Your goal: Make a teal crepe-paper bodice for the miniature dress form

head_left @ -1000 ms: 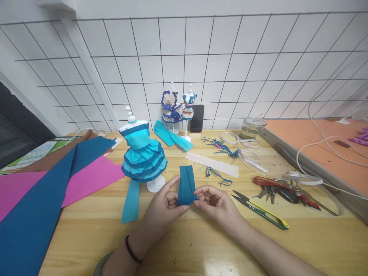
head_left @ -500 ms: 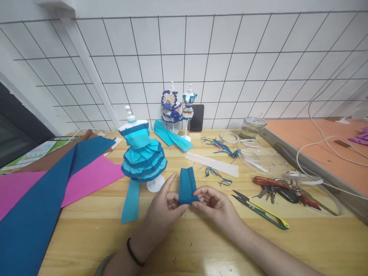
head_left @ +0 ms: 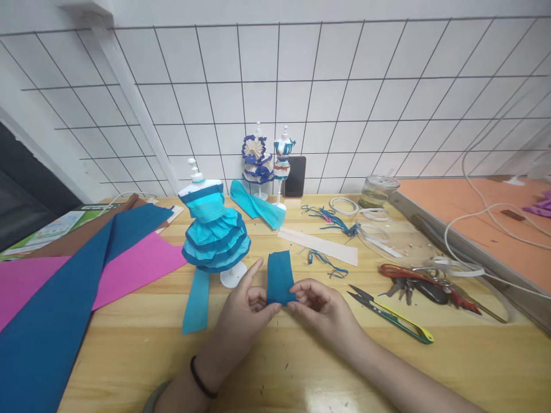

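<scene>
A small folded piece of dark teal crepe paper (head_left: 279, 276) stands upright between both hands above the wooden table (head_left: 301, 367). My left hand (head_left: 248, 307) pinches its lower left edge, index finger stretched upward. My right hand (head_left: 321, 304) pinches its lower right corner with thumb and fingertips. Just beyond my left hand stands a small white mannequin wearing a turquoise tiered paper dress (head_left: 214, 232). A light blue paper strip (head_left: 197, 299) lies flat beside my left hand.
Large blue (head_left: 51, 310) and pink (head_left: 138, 267) paper sheets cover the left side. Thread snips (head_left: 390, 314), red-handled tools (head_left: 424, 281), tape rings (head_left: 343, 205), a jar (head_left: 377, 191), a white strip (head_left: 318, 245) and two more dressed mannequins (head_left: 267, 160) lie right and behind. An orange board (head_left: 477, 223) borders the right.
The teal piece now shows a flat face where a lengthwise fold line showed before. Both hands have stayed in nearly the same place.
</scene>
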`<state>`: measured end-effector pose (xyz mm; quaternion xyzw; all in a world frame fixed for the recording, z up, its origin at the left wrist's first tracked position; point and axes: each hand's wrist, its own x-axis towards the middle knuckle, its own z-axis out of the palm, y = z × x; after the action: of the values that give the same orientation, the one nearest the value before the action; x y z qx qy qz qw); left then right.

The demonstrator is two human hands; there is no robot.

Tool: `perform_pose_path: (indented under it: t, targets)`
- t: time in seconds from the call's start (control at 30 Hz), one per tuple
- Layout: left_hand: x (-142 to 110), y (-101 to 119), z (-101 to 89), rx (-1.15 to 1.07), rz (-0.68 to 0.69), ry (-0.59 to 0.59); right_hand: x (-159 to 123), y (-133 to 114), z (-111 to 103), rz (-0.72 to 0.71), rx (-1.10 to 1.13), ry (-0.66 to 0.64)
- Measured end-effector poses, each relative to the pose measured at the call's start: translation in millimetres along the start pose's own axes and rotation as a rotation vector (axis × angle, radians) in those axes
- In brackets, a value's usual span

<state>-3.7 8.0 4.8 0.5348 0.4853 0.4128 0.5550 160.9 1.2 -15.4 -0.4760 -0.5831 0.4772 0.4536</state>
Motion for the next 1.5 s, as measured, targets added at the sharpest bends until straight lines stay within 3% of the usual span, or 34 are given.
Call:
perform_pose_path:
  t: [0.53, 0.77, 1.03, 1.23, 1.5]
  targets:
    - [1, -1, -5.2, 0.164, 0.093, 0.013, 5, -1, -7, -0.232, -0.229, 0.001]
    - [2, -6, -8.9, 0.358, 0.225, 0.022, 7, 0, -8, -0.290, -0.210, -0.009]
    - [2, -4, -11.2, 0.515, 0.375, 0.036, 7, 2, -10, -0.333, -0.275, -0.002]
    - [3, -8, -12.2, 0.523, 0.375, 0.072, 7, 2, -10, -0.339, -0.274, -0.015]
    - [3, -8, -12.2, 0.503, 0.380, 0.024, 5, -2, -10, -0.320, -0.324, -0.043]
